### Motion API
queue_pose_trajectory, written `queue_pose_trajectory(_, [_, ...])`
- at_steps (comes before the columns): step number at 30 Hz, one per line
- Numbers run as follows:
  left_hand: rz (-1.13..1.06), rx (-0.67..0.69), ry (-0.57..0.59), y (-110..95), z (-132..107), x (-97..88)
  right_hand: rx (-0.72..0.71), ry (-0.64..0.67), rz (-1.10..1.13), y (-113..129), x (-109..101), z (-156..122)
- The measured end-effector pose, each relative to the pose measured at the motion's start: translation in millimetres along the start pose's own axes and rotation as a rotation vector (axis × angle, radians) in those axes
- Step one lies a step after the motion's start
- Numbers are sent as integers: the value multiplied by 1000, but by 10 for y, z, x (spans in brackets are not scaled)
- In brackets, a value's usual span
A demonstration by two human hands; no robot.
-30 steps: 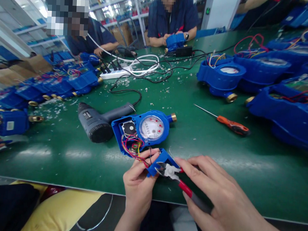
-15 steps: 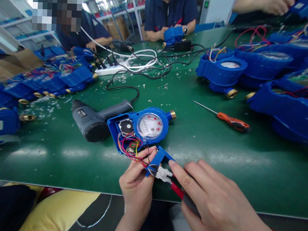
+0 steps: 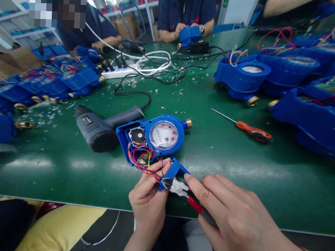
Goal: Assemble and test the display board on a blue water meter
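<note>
From my remote post I see the blue meter [image 3: 163, 135] lying open on the green surface [image 3: 224, 161]. Left hand [image 3: 149, 198], near side of meter: fingers pinched on a small blue part [image 3: 173, 171], wires [image 3: 135, 153] running to it from the meter. Right hand [image 3: 233, 209], nearer me and right of meter: curled round red-handled cutters [image 3: 194, 204], blades at that part. Gray heat gun [image 3: 97, 131] just left of meter; orange screwdriver [image 3: 252, 131] well to its right
</note>
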State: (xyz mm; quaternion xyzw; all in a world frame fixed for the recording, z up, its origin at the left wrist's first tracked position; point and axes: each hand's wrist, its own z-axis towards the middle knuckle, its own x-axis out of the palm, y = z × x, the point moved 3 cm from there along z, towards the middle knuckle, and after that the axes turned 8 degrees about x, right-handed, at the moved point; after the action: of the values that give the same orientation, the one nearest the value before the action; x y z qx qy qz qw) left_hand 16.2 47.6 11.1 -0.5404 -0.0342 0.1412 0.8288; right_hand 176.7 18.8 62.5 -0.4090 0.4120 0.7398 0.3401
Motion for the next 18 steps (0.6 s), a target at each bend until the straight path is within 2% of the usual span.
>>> queue_pose_trajectory(12, [-19,3,26,3,9,-6,37,44,173,-82,29,-2])
queue_pose_trajectory(16, [-89,-19,7,53,-14,-16,115,-137,207,-179,-84,78])
queue_pose_trajectory(18, [-119,-32,3,76,-21,-18,151,-188,183,-216,-140,101])
